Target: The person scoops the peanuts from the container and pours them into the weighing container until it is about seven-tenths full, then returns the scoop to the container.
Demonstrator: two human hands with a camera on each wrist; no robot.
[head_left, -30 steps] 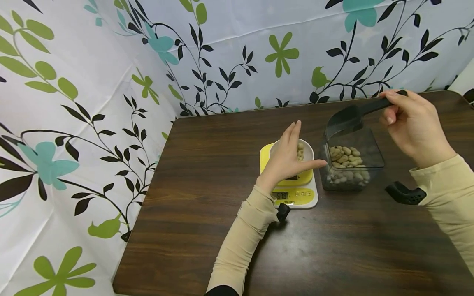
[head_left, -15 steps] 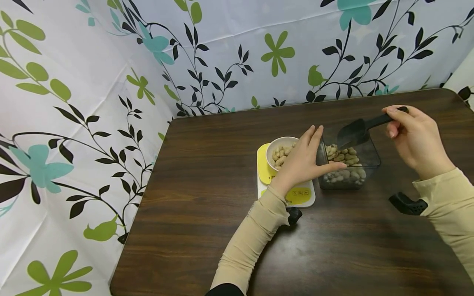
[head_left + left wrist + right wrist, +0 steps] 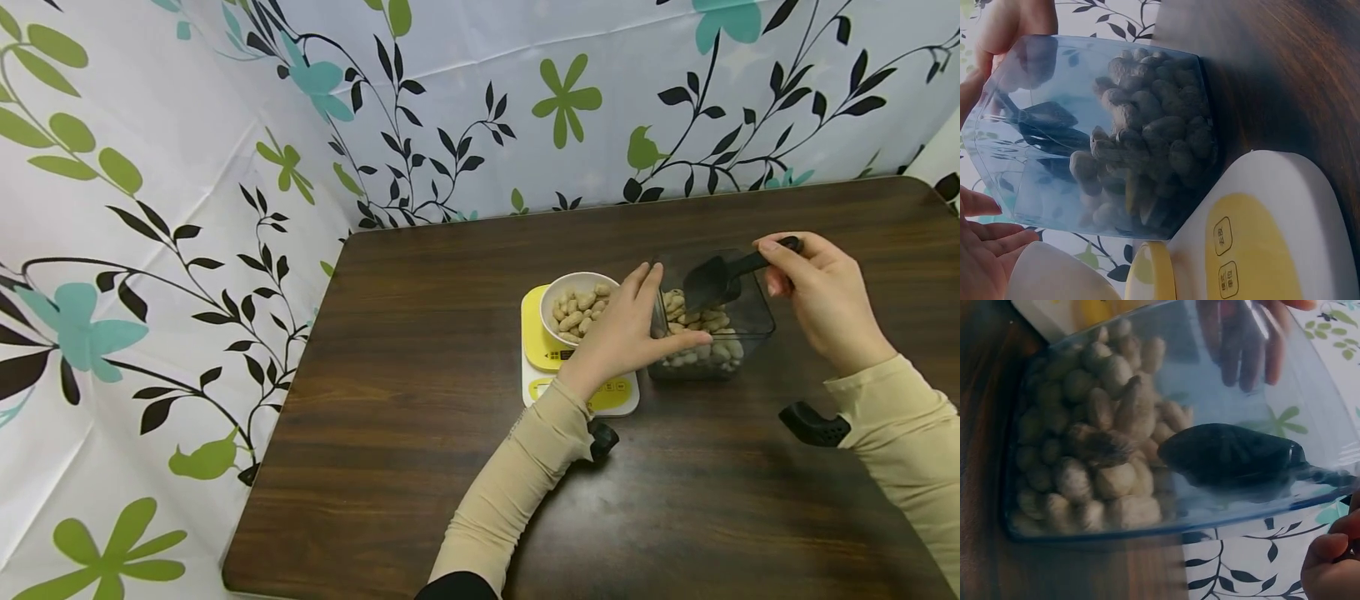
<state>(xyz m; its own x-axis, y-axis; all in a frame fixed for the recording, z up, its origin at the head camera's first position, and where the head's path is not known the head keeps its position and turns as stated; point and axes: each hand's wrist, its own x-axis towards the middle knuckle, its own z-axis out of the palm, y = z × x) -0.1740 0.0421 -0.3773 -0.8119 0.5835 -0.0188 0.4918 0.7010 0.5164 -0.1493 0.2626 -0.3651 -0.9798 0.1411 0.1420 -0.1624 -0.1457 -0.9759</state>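
My right hand (image 3: pixel 825 300) pinches the handle of a black scoop (image 3: pixel 708 283). The scoop's blade is inside a clear square container (image 3: pixel 763 325), tilted down at the peanuts (image 3: pixel 1129 425) in their shells. In the right wrist view the blade's tip reaches the top of the pile. My left hand (image 3: pixel 618 333) lies along the container's left side with straight fingers, its thumb across the front left corner near the rim. Left of it, a white bowl (image 3: pixel 550 321) of peanuts stands on a yellow and white kitchen scale (image 3: pixel 534 367); my hand partly hides both.
A dark wooden table (image 3: pixel 405 375) carries everything. Patterned white cloth (image 3: pixel 465 83) hangs behind the table and at its left. The scale stands close to the container's left side.
My left hand has moved right from over the bowl to the container's left side, uncovering the bowl's peanuts. My right hand has lowered the scoop into the container.
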